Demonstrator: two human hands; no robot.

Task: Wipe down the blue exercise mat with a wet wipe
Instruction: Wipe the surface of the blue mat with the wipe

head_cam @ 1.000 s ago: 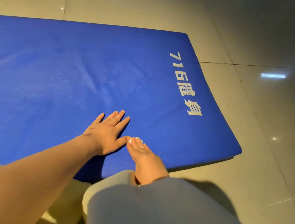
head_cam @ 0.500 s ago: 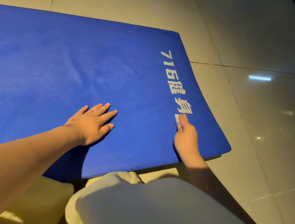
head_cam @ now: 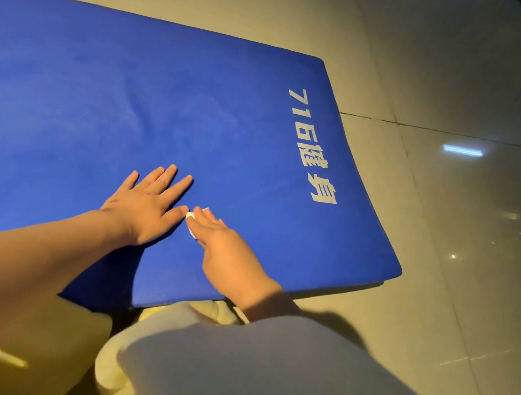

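The blue exercise mat (head_cam: 101,106) lies flat on the tiled floor, with white lettering near its right end. My left hand (head_cam: 146,205) rests flat on the mat with its fingers spread. Just to its right, my right hand (head_cam: 224,253) presses a small white wet wipe (head_cam: 191,220) onto the mat with straight fingers. Only the wipe's edges show beyond the fingertips, which almost touch my left thumb.
Glossy beige floor tiles (head_cam: 455,231) surround the mat and reflect ceiling lights. My grey sleeve (head_cam: 289,383) and light trousers (head_cam: 51,352) fill the bottom of the view at the mat's near edge. A dark edge runs along the top right corner.
My right hand slid the wipe from the lettering at the mat's right end leftward, back beside my left thumb. My left hand stayed flat on the mat.
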